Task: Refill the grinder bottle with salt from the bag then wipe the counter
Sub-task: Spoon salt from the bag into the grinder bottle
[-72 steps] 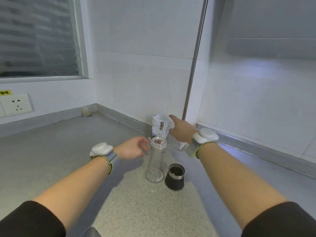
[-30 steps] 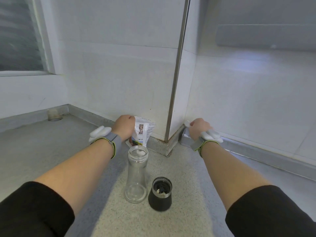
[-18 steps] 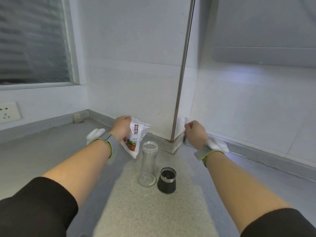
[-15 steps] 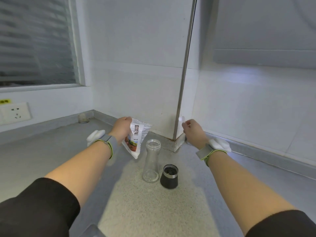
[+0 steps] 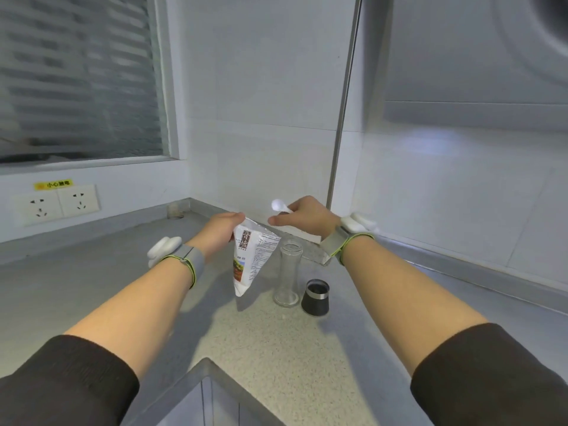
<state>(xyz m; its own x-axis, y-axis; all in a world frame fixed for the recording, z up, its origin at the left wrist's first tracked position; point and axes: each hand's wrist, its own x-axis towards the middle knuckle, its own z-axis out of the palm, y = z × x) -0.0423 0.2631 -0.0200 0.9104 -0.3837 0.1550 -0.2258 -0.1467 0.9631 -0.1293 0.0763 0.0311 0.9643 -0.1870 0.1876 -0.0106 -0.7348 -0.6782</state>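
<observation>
The left hand (image 5: 219,232) is closed round the top corner of the salt bag (image 5: 252,259), fingers and thumb pinching it so the bag hangs clear of the counter (image 5: 276,348), its lower corner pointing down. The bag's top edge looks torn open, though how much salt is inside cannot be told from this angle. The right hand (image 5: 304,218) grips the handle of a small white spoon (image 5: 278,206), whose bowl sticks out to the left above the bag's top; the bowl appears empty.

Just right of the hanging bag the glass bottle (image 5: 287,272) stands upright on the counter, mouth uncovered, and its clear walls show nothing inside. Just beside it on the right sits the black grinder cap (image 5: 316,296), its metal-rimmed opening facing up and dark within. A sink corner (image 5: 209,395) cuts into the near edge of the counter, and two wall sockets (image 5: 55,204) sit below the window on the left.
</observation>
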